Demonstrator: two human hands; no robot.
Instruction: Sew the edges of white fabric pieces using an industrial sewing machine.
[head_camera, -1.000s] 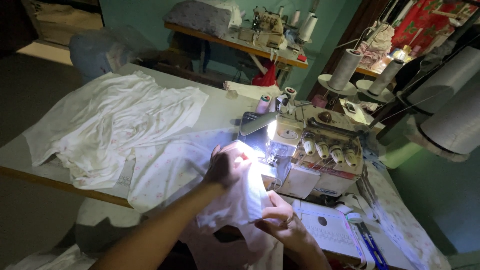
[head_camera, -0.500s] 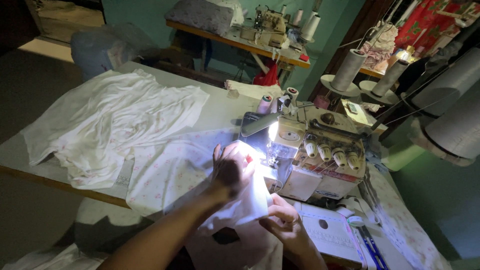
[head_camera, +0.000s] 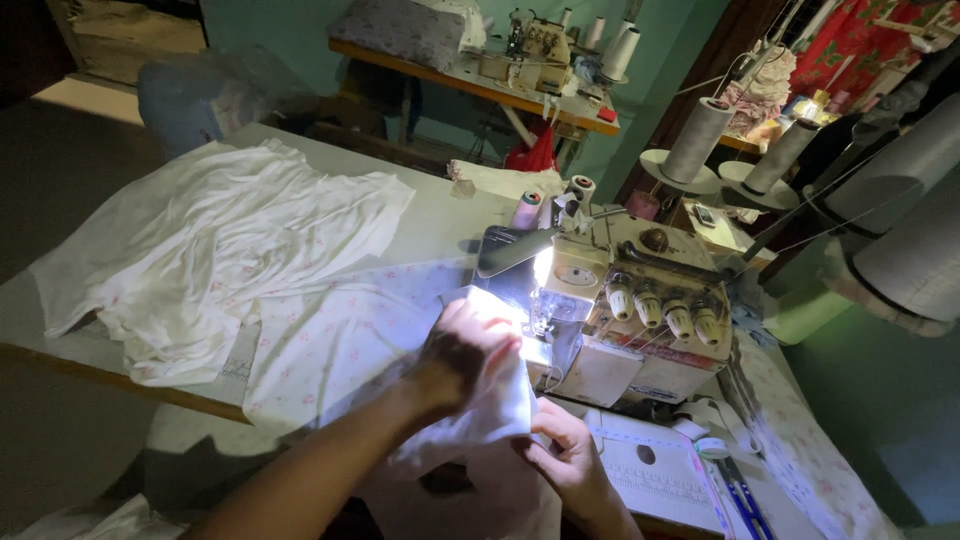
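a piece of white floral-print fabric (head_camera: 330, 340) is shown at the needle area of an overlock sewing machine (head_camera: 620, 320), lit by the machine's small lamp (head_camera: 543, 265); the cloth lies partly flat on the pale work table (head_camera: 440, 215) and partly gathered under the hands, with its lower end hanging off the table's near edge. the left hand (head_camera: 462, 352) is laid on top of the fabric just in front of the presser foot, its fingers curled and held close together so that the cloth is pressed down and bunched beneath them. the right hand (head_camera: 562, 452) is placed lower, near the table edge, with thumb and fingers closed in a pinch on the hanging fold; the exact fingertip contact is hidden by the cloth. the fabric is judged to be light, thin and very soft, with no stiffness of its own: it drapes and wrinkles freely, and is likely to slide over the smooth table. it is best taken near the edge being fed, flat under one palm and pinched at the trailing fold, as shown. a second heap of plain white fabric (head_camera: 210, 250) is seen spread on the table's left part, apart from both hands. grey thread cones (head_camera: 697, 140) are stood behind the machine, and a ruled paper sheet (head_camera: 655, 480) with blue pens (head_camera: 740, 495) is set just right of the right hand.
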